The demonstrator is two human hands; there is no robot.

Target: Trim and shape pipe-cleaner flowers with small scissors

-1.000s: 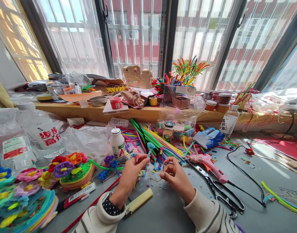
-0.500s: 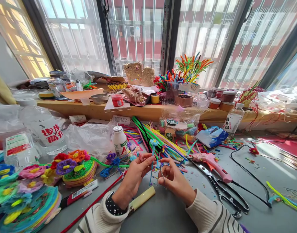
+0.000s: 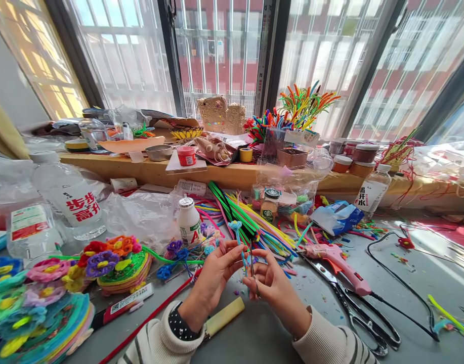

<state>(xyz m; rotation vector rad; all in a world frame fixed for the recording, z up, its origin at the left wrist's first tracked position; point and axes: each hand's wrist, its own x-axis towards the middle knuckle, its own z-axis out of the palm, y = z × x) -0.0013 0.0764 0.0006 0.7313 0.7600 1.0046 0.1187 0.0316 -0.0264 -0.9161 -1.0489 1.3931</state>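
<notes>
My left hand [image 3: 215, 270] pinches the stem of a small light-blue pipe-cleaner flower [image 3: 235, 226], its head leaning up and to the left. Closed around the handles of a small pair of scissors [image 3: 251, 260], my right hand [image 3: 275, 285] sits just to the right. The scissor blades point up, close to the stem; whether they touch it I cannot tell. Below my left hand a cream-coloured handle [image 3: 226, 318] lies on the table. Blue and purple pipe-cleaner flowers [image 3: 174, 255] lie to the left of it.
A bundle of pipe cleaners [image 3: 250, 217] lies behind my hands. To the right are a pink glue gun [image 3: 340, 263] with its black cord and large scissors [image 3: 353, 303]. Flower-topped discs [image 3: 123, 268], a white bottle [image 3: 188, 222] and large clear bottles [image 3: 70, 202] stand left.
The flower's head has tipped to the left and its stem now slants. My right hand with the scissors has stayed close beside it. The whole view has shifted slightly.
</notes>
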